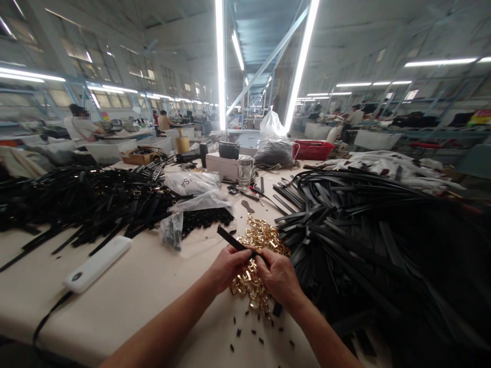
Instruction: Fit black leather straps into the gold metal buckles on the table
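Note:
Both hands meet over a heap of gold metal buckles (264, 234) in the middle of the table. My left hand (232, 263) is closed, pinching a black strap (232, 238) whose free end points up and to the left. Close beside it, my right hand (276, 273) is also closed on the strap, near the end hidden by the fingers. Whether a buckle sits between the fingers, I cannot tell. Several small black pieces (253, 332) lie scattered on the table in front of the heap.
A large pile of black straps (345, 230) covers the right side. More straps with gold fittings (95, 199) lie at left, near a white power bank (97, 265) with a cable. Behind are a plastic bag of black pieces (207, 209), a glass jar (245, 174) and a red basket (312, 150).

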Demonstrator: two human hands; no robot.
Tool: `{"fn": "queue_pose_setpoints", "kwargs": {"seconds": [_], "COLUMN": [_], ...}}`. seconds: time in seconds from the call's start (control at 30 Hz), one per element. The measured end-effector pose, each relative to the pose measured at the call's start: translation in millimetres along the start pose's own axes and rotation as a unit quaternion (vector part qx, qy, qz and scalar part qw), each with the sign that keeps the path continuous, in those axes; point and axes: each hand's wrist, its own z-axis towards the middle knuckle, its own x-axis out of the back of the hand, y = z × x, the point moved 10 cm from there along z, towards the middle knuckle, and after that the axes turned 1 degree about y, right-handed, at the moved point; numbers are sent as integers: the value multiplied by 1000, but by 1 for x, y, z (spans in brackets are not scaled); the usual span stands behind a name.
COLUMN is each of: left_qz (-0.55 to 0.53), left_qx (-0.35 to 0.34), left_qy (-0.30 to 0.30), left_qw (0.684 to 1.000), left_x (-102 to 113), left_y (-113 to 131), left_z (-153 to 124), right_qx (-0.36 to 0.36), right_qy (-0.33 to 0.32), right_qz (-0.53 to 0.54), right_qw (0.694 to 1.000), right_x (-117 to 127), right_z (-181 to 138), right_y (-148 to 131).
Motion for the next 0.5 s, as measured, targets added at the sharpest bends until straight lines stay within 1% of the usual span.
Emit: {"fn": "queue_pose_setpoints", "kwargs": {"seconds": [0.1, 0.2, 0.33, 0.43, 0.5], "left_qz": [55, 65, 50, 30, 30], "left_qx": [-38, -40, -2, 16, 24], "left_qy": [19, 22, -17, -45, -62], "left_qw": [998, 997, 999, 998, 997], "left_x": [1, 4, 0, -7, -11], "left_y": [4, 4, -4, -8, -10], "left_z": [1, 2, 3, 1, -1], "right_qx": [-5, -11, -42, -79, -92], "right_qy": [10, -13, -43, -54, -65], "right_qz": [12, 89, 201, 284, 324], "right_qw": [1000, 996, 978, 954, 939], "right_x": [1, -5, -14, -21, -25], "right_z": [-1, -1, -2, -3, -3], "right_y": [0, 0, 5, 11, 12]}}
